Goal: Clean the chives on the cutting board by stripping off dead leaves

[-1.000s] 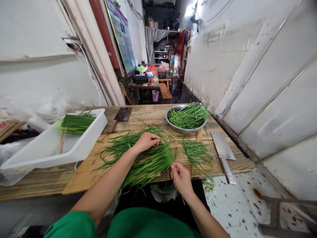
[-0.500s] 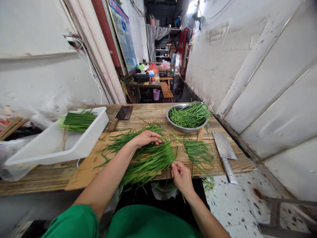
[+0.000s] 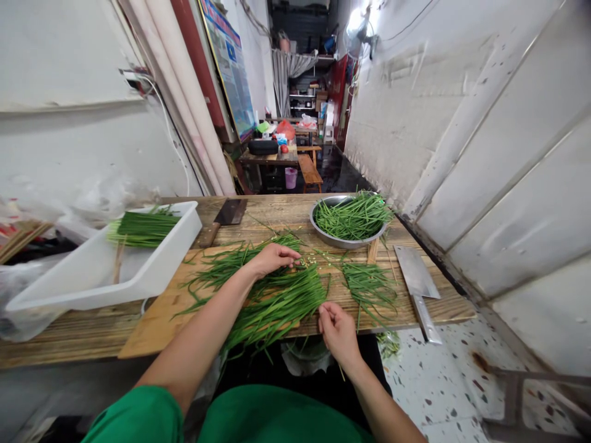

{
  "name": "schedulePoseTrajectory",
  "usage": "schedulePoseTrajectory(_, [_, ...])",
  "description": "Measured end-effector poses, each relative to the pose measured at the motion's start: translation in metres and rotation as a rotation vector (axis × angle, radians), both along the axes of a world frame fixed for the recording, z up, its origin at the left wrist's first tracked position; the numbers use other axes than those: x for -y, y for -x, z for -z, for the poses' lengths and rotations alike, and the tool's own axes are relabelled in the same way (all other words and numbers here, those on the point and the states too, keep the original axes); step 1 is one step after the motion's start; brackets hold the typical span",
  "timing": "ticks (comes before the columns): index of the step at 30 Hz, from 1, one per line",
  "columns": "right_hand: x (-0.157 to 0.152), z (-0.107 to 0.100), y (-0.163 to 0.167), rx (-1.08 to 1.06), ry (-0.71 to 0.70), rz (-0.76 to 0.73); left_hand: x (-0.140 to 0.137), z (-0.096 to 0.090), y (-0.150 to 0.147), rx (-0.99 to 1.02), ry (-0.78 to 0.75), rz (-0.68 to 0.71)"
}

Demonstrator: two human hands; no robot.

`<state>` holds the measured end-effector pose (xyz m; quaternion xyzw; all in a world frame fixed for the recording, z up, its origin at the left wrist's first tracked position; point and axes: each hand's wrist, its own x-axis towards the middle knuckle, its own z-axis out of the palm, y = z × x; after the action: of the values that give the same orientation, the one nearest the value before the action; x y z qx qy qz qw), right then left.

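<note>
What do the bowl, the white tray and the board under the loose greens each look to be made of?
Bowl: metal, probably stainless steel, with a smooth grey sheen along its rim.
Tray: likely plastic, satin, judging by its even white colour and smooth walls.
Board: wood or bamboo; tan and fairly smooth where the greens leave it bare.

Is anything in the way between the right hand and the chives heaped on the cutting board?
Nothing visible: the right hand sits right beside the chives, at their right-hand ends; contact is unclear. The metal-handled cleaver and a smaller bunch of chives lie farther right, outside that gap.
</note>
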<state>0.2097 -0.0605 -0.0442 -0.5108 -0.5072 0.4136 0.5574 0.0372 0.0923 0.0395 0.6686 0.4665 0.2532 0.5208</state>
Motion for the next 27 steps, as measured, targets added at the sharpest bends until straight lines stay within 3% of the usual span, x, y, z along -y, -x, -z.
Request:
schedulePoseTrajectory(6, [0.0,0.0,0.0,-0.011,0.006,-0.011,0.007,-0.004,-0.002,-0.146,-0.166,0.033])
schedulePoseTrajectory(13, [0.0,-0.001,0.0,-0.012,0.032,-0.04,0.018,-0.013,-0.002,-0.307,-0.378,0.311])
schedulePoseTrajectory(16, [0.0,0.0,0.0,-0.002,0.014,-0.037,0.022,-0.019,0.0,-0.308,-0.406,0.2])
schedulePoseTrajectory(19, [0.001,0.001,0.001,-0.015,0.006,-0.029,0.028,-0.023,-0.001,-0.283,-0.344,0.1])
schedulePoseTrajectory(23, [0.002,-0.007,0.001,0.011,-0.023,-0.021,0.033,-0.024,-0.003,-0.195,-0.154,0.18])
schedulePoseTrajectory(27, [-0.001,-0.033,-0.004,0.203,-0.198,-0.024,0.036,-0.033,0.007,-0.082,-0.016,0.288])
